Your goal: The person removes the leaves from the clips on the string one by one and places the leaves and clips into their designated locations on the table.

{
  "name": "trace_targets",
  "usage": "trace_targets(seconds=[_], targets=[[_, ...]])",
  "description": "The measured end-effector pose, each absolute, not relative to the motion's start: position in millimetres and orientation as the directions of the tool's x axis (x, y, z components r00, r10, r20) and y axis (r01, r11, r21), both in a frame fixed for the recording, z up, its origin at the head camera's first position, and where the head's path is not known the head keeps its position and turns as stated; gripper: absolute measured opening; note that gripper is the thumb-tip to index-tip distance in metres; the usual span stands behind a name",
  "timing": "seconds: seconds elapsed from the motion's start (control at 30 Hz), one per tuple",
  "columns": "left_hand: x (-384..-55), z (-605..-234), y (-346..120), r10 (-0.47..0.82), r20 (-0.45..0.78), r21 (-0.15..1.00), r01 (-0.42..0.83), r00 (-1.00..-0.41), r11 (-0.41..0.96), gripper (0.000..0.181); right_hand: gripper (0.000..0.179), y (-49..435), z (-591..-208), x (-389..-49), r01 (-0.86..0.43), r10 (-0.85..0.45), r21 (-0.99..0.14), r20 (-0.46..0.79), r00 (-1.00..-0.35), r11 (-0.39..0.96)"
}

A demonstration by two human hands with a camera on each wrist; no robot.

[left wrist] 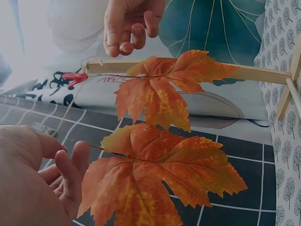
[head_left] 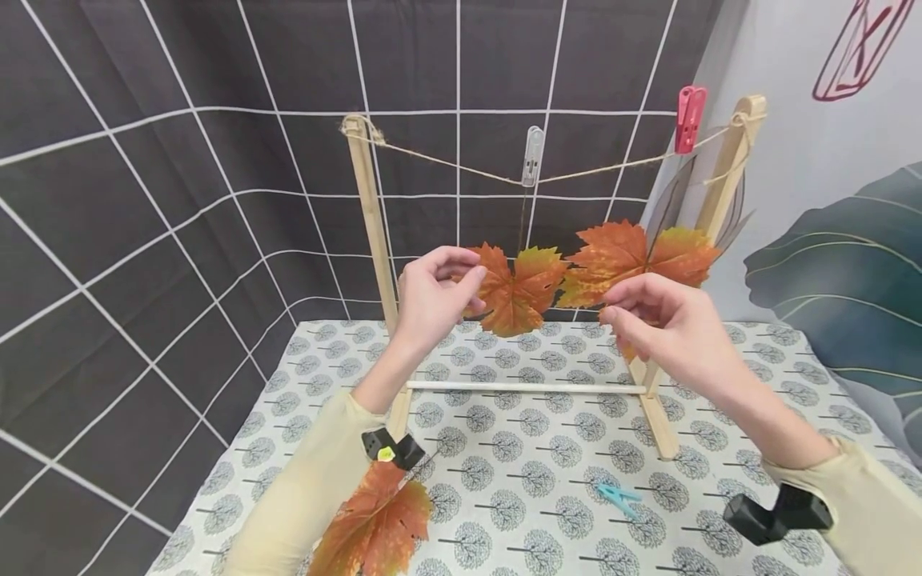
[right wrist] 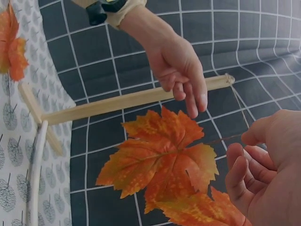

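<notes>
Two orange leaves hang by their stems from a twine line [head_left: 461, 166]. A clear clothespin [head_left: 532, 156] clips the middle leaf [head_left: 515, 292]; a red clothespin [head_left: 690, 120] sits above the right leaf [head_left: 634, 260]. My left hand [head_left: 439, 296] is beside the middle leaf's left edge, fingers loosely bent, holding nothing. By the lower part of the right leaf, my right hand [head_left: 666, 320] has its fingers loosely curled, with nothing seen in it. In the right wrist view the left hand [right wrist: 181, 70] appears apart from the leaf [right wrist: 160, 155].
A wooden frame [head_left: 370, 216] with a white crossbar [head_left: 526, 387] carries the twine. On the tree-patterned tablecloth [head_left: 504, 480] lie a third leaf [head_left: 378, 524], partly behind my left sleeve, and a blue clothespin [head_left: 618, 500]. A dark grid-patterned curtain [head_left: 216, 320] hangs behind.
</notes>
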State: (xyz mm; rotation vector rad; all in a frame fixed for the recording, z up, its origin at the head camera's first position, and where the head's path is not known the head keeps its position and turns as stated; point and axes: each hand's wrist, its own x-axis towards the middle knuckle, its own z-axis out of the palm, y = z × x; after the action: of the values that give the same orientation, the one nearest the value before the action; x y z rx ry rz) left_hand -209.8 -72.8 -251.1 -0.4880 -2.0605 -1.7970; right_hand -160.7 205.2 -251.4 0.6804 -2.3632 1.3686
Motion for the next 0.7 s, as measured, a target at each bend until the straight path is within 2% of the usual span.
trace_targets(seconds=[0.7], targets=[[-223.6, -240.8, -59.4, 0.035, 0.527, 0.838, 0.526, -0.849, 0.144, 0.014, 0.017, 195.3, -222.3, -169.4, -0.544, -0.270, -0.719, 0.472, -0.839, 0.432]])
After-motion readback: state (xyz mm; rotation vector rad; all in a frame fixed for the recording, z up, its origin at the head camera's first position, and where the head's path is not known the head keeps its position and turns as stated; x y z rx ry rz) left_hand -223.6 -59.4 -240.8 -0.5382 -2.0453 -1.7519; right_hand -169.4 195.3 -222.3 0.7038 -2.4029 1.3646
